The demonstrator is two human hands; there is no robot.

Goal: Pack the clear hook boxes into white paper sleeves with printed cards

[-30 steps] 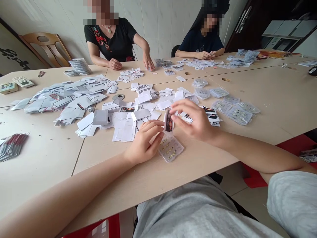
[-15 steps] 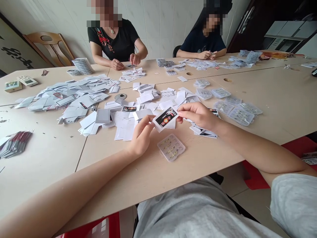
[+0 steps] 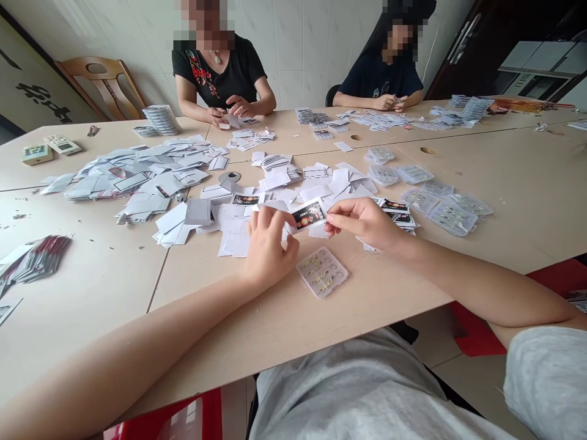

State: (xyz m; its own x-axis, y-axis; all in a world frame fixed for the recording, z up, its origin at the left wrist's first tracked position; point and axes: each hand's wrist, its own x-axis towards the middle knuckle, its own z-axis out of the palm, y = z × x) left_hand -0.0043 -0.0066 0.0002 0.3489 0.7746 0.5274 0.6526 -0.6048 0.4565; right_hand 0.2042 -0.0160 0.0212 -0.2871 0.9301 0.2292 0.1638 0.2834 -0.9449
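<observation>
Between both hands, above the table, is a small black printed label (image 3: 308, 216) with a white border and an orange burst on it. My right hand (image 3: 364, 221) pinches its right end between thumb and fingers. My left hand (image 3: 271, 247) has its fingers bent and closed at the label's left end, covering that corner. Just below the hands a clear plastic box (image 3: 322, 272) of fishing hooks lies flat on the table, touched by neither hand. Beyond the label spreads a heap of white paper slips (image 3: 238, 229).
Several clear hook boxes (image 3: 452, 217) lie to the right, beside printed labels (image 3: 397, 211). A big paper pile (image 3: 151, 168) and a tape roll (image 3: 229, 177) sit further left. Two people work across the table, near stacked boxes (image 3: 161, 120). Red-edged packets (image 3: 39, 260) lie far left.
My left hand has turned, with its fingers now curled over the label's left end. The label sits flatter and shows less. Across the table, one person has raised a pale slip.
</observation>
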